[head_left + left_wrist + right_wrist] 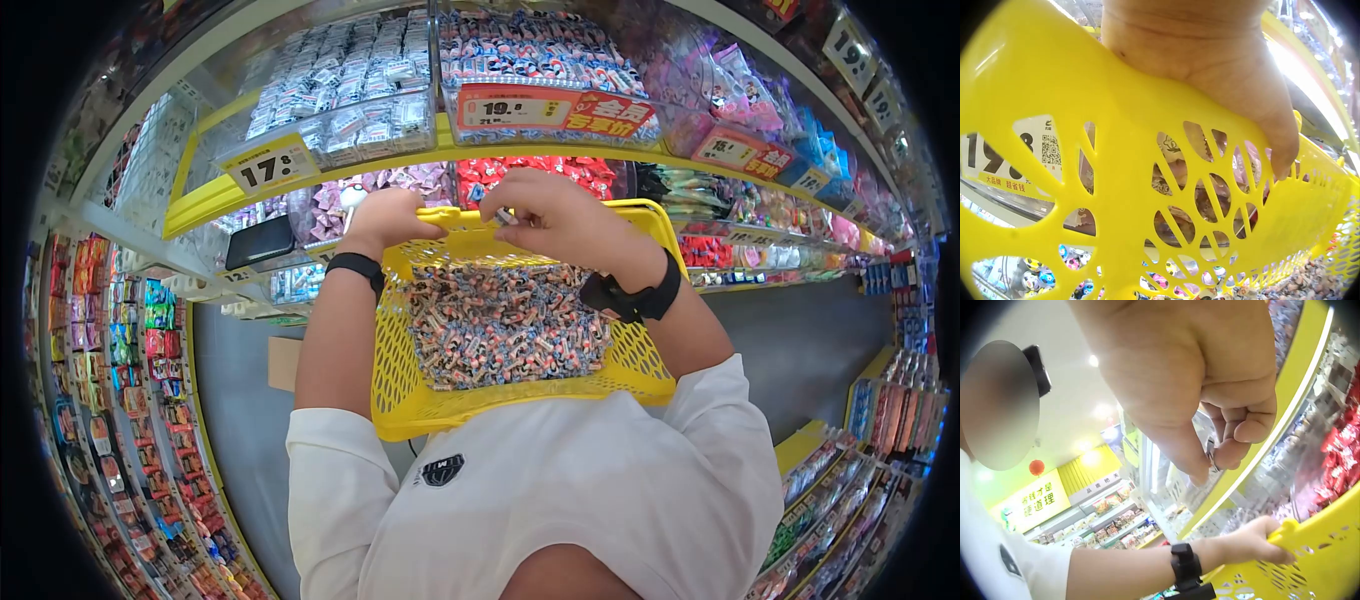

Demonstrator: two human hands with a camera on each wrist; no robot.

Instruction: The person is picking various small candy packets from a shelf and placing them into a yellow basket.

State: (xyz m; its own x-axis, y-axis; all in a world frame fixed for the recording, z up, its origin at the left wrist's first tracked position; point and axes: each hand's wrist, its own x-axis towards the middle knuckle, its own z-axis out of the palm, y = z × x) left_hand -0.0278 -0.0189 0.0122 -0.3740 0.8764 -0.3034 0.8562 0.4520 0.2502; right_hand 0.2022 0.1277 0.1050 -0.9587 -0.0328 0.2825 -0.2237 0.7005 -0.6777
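Note:
My left hand [385, 215] grips the far rim of a yellow plastic shopping basket [400, 418], thumb on the inner side. A thick layer of small twist-wrapped candies [510, 335] covers the basket's bottom. Over the far rim, my right hand [565, 215] pinches one small wrapped candy [506, 216] between thumb and forefinger. In the right wrist view its other fingers are curled, and only a sliver of the wrapper [1212, 453] shows. The left wrist view has the basket's slotted wall [1122, 162] close up below the hand.
Clear bins of white-wrapped candies [350, 75] and blue-and-white candies [540, 50] stand ahead above a yellow shelf edge [400, 150]. Beneath are red-wrapped sweets [590, 175]. A black phone-like object [260, 243] lies left. Snack racks [130, 380] flank the aisle; a cardboard box [284, 362] is on the floor.

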